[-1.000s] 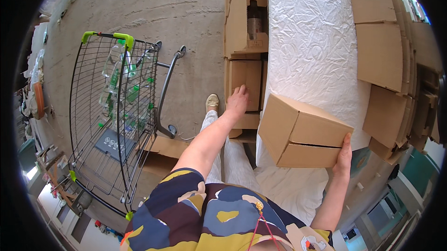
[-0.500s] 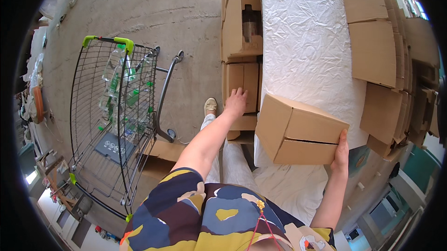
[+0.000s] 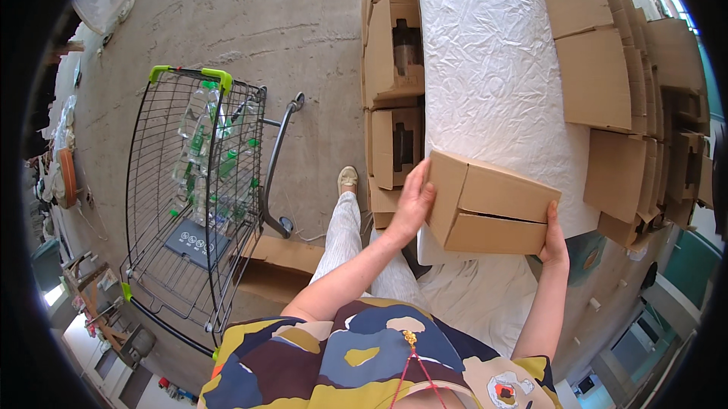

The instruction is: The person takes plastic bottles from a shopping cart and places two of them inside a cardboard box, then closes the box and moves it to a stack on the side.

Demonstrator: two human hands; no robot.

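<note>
A brown cardboard box (image 3: 497,200) with flaps closed is tilted over the near part of the white-covered table (image 3: 497,67). A dark gap runs between its front flaps. My right hand (image 3: 555,238) grips its right end, thumb on the outer edge and fingers mostly hidden behind. My left hand (image 3: 414,200) lies against the box's left end, fingers together along that side. Just left of the table, beside my left hand, stands an upright carton (image 3: 396,147) with a dark cut-out. Another carton (image 3: 398,48) behind it has a bottle visible through its opening.
A wire shopping cart (image 3: 193,196) with green corners holds several clear bottles (image 3: 199,140) at the left. An open cardboard box (image 3: 277,265) lies on the floor beside it. Several flattened cartons (image 3: 595,71) lean along the table's right side.
My left hand has left the carton beside the table and moved to the held box's left end. That carton's cut-out now shows. The held box has shifted slightly.
</note>
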